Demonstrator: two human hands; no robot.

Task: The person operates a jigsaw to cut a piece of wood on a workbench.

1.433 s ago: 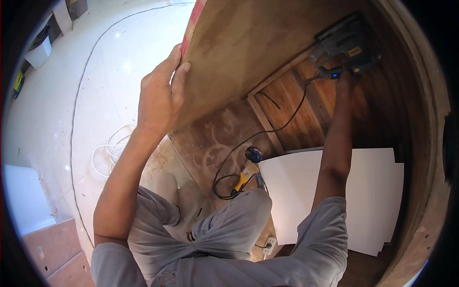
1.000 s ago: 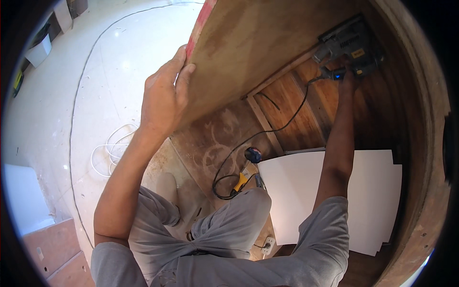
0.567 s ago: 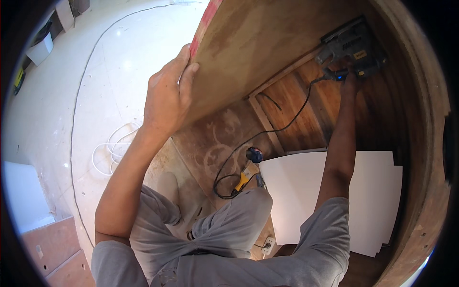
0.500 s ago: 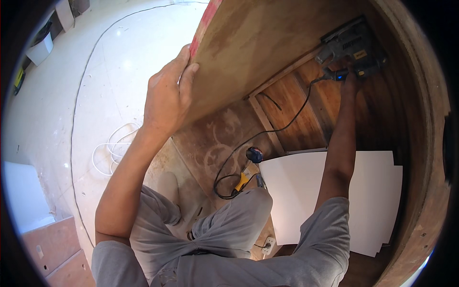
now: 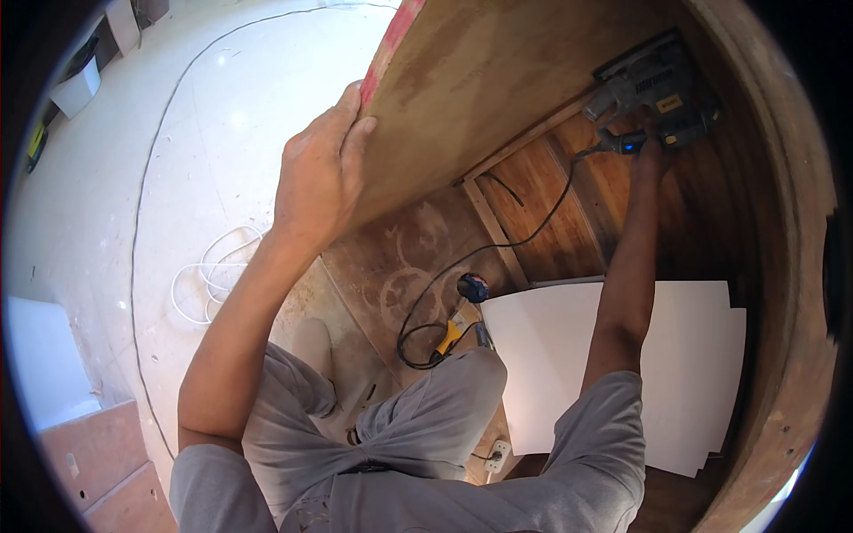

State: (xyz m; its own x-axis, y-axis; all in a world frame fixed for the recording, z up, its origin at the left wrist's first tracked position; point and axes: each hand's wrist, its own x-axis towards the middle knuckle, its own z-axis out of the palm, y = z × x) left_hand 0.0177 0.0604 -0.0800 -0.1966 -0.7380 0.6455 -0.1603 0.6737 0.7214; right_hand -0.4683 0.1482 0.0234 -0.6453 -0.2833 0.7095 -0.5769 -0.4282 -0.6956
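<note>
Panel shifted right, left fingers pinching its edge.

White sheets and a yellow-handled brush lie to the right of the left fingers, while white cable loops on the floor to their left.

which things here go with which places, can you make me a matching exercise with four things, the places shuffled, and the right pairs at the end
Things
1. left hand
2. white sheets
3. right hand
4. white cable

Places
A. looped on the pale floor
B. at the handle of the grey power tool
C. at the red-marked edge of the wooden panel
D. below the right forearm

Right pairs: 1-C, 2-D, 3-B, 4-A
</note>
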